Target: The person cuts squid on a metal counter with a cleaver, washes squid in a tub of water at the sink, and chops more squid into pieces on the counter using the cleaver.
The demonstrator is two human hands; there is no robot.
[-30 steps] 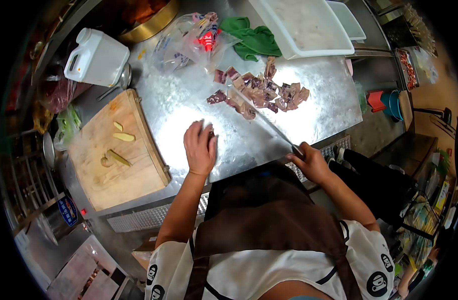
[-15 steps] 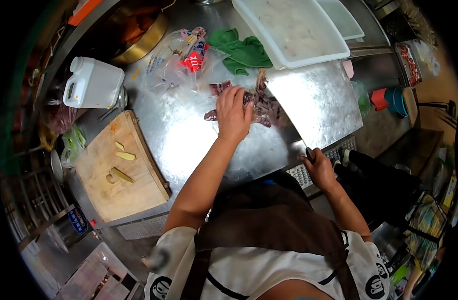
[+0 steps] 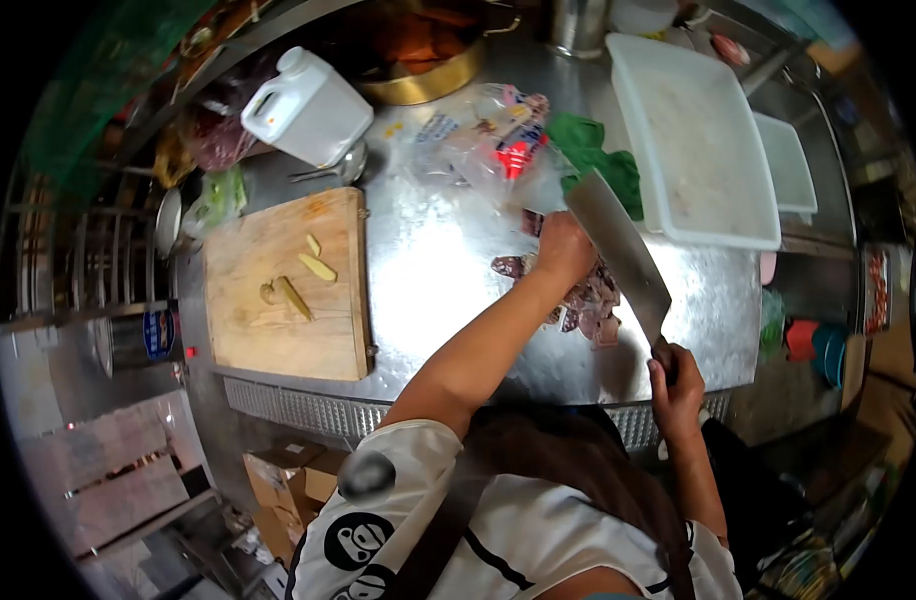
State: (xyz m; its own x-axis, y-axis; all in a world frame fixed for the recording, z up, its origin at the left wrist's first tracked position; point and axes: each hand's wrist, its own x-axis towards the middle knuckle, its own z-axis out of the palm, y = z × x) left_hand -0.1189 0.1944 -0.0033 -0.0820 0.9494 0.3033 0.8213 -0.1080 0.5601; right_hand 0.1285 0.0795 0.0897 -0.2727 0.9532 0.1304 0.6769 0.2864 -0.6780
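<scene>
My right hand (image 3: 681, 385) is wrapped round the handle of a wide cleaver (image 3: 623, 260), whose blade points up and away across the steel table. Close by on the left, my left hand (image 3: 566, 248) curls down over dark meat, its fingertips partly hidden. Pieces of dark red meat (image 3: 593, 308) lie below that hand and to its right, partly covered by the blade. A smaller dark piece (image 3: 508, 266) sits left of the wrist.
Left on the table is a wooden board (image 3: 278, 240) with several ginger pieces (image 3: 318, 267). Behind stand a white jug (image 3: 313, 110), a brass-coloured pot (image 3: 418, 90) and plastic bags (image 3: 488, 150). A green cloth (image 3: 598, 160) touches a white tub (image 3: 668, 140).
The view has turned, so the table appears shifted to the right. My right hand has brought the cleaver up beside my left hand. The left fingers have curled in from a flatter pose.
</scene>
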